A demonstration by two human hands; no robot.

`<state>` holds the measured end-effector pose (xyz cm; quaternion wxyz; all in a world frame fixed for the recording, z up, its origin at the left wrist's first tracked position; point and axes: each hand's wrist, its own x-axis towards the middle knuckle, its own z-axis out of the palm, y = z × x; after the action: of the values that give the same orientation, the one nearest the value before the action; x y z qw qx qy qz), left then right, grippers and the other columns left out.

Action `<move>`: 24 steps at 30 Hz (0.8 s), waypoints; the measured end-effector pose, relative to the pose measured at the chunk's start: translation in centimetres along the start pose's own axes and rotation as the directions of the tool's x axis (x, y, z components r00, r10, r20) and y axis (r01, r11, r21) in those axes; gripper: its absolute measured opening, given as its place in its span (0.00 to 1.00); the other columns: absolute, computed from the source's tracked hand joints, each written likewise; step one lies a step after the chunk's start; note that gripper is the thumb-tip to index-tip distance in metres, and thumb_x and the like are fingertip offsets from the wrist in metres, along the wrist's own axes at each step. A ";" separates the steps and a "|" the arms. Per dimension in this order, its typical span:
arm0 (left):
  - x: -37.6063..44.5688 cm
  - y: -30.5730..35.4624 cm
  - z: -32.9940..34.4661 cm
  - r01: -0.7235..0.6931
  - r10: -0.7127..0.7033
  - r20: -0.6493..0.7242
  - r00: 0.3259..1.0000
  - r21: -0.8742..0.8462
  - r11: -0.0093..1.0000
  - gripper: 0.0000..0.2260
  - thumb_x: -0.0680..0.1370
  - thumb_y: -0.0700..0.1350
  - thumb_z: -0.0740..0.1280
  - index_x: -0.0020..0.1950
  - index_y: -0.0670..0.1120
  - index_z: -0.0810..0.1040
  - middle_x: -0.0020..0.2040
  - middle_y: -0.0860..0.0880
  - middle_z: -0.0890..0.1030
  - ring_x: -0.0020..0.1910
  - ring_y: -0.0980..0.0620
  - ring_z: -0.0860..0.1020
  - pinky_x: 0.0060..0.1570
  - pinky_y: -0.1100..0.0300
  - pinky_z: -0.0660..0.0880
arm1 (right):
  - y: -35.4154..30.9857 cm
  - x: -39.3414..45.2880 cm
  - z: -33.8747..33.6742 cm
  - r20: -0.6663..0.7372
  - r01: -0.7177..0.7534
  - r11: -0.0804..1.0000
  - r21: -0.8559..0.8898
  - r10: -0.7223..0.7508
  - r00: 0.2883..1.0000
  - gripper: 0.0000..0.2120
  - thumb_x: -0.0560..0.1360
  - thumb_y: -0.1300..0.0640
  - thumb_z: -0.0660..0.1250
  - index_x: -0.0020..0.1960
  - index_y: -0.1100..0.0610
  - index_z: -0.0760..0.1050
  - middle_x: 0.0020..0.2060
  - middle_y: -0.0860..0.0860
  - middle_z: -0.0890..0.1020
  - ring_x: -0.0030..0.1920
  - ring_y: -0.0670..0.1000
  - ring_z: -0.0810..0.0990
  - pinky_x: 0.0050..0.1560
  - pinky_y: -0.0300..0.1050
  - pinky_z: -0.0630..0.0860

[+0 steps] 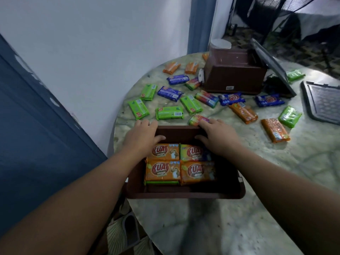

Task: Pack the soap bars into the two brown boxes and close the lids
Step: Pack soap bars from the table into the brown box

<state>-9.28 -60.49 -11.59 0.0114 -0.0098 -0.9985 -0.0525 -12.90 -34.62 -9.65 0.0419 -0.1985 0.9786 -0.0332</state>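
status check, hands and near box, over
Left hand and right hand each grip the near brown box far wall. Four soap bars on top inside, lid off. Loose bars crowd the table just beyond.

Soap bars (180, 164) in near box (184, 195); far box (233, 78) behind

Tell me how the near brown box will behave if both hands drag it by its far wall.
The near brown box looks rigid, so it should slide rather than flex. Bars stacked inside probably add weight. Both hands, left and right, hold the far wall; it may tip slightly toward the person.
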 end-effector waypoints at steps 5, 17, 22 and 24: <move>2.2 -1.0 0.2 0.006 -0.008 -0.035 0.999 -0.054 0.999 0.27 0.76 0.66 0.67 0.66 0.48 0.68 0.60 0.45 0.73 0.62 0.44 0.71 0.50 0.47 0.76 | 0.4 2.3 0.0 0.001 -0.001 1.000 0.013 0.001 1.000 0.19 0.80 0.39 0.64 0.67 0.46 0.69 0.59 0.52 0.77 0.60 0.57 0.76 0.52 0.53 0.77; 2.8 -1.4 0.9 -0.072 0.078 -0.090 0.993 0.067 0.995 0.29 0.78 0.66 0.63 0.71 0.48 0.68 0.60 0.46 0.76 0.61 0.45 0.72 0.55 0.49 0.74 | 0.5 2.9 0.2 -0.037 0.003 1.000 0.018 -0.002 0.999 0.18 0.80 0.40 0.64 0.66 0.47 0.70 0.58 0.53 0.77 0.59 0.57 0.75 0.52 0.53 0.75; 2.7 -1.1 0.5 -0.076 0.083 -0.078 0.993 0.093 0.993 0.28 0.78 0.67 0.59 0.70 0.50 0.70 0.59 0.48 0.77 0.60 0.46 0.74 0.55 0.48 0.74 | 0.3 2.6 0.1 -0.037 -0.021 0.999 0.033 0.022 0.999 0.18 0.80 0.39 0.64 0.64 0.47 0.69 0.59 0.54 0.77 0.60 0.57 0.75 0.53 0.53 0.77; 2.6 -0.8 0.1 -0.053 0.056 -0.045 0.997 0.072 0.996 0.28 0.77 0.69 0.56 0.69 0.52 0.71 0.59 0.48 0.77 0.61 0.46 0.73 0.55 0.48 0.75 | 0.1 2.5 -0.1 -0.001 -0.040 0.999 0.001 0.040 0.999 0.22 0.79 0.34 0.62 0.65 0.47 0.69 0.60 0.54 0.77 0.61 0.57 0.74 0.55 0.54 0.77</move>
<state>-11.89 -61.21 -11.69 0.0368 -0.0354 -0.9985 -0.0172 -15.24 -35.52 -9.74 0.0422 -0.1787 0.9824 -0.0330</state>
